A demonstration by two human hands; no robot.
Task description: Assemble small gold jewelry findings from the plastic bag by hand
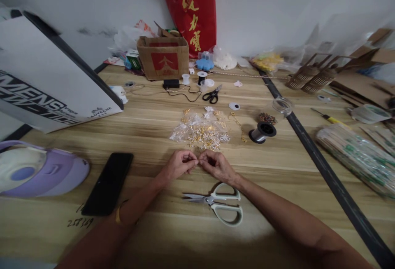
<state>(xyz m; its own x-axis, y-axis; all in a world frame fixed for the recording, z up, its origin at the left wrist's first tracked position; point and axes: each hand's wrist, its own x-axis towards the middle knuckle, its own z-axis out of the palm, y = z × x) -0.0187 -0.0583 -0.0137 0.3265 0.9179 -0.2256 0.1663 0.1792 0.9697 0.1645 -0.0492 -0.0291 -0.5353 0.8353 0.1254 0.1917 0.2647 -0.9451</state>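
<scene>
My left hand (180, 163) and my right hand (217, 165) meet fingertip to fingertip over the wooden table. Both are closed in a pinch, and what sits between the fingertips is too small to name. Just beyond them lies a heap of gold and silver jewelry findings (203, 133), partly in clear plastic bags. A gold chain (237, 127) stretches out to the right of the heap, near a spool of thin wire (262, 132). Scissors with pale handles (226, 195) rest on the table below my hands, blades pointing left.
A black phone (108, 183) and a purple visor (58, 174) lie at the left, below a large white box (52, 75). Small black scissors (212, 94), a brown paper bag (163, 61) and a red bag (197, 13) stand further back. Bundled wooden sticks (354, 153) lie right.
</scene>
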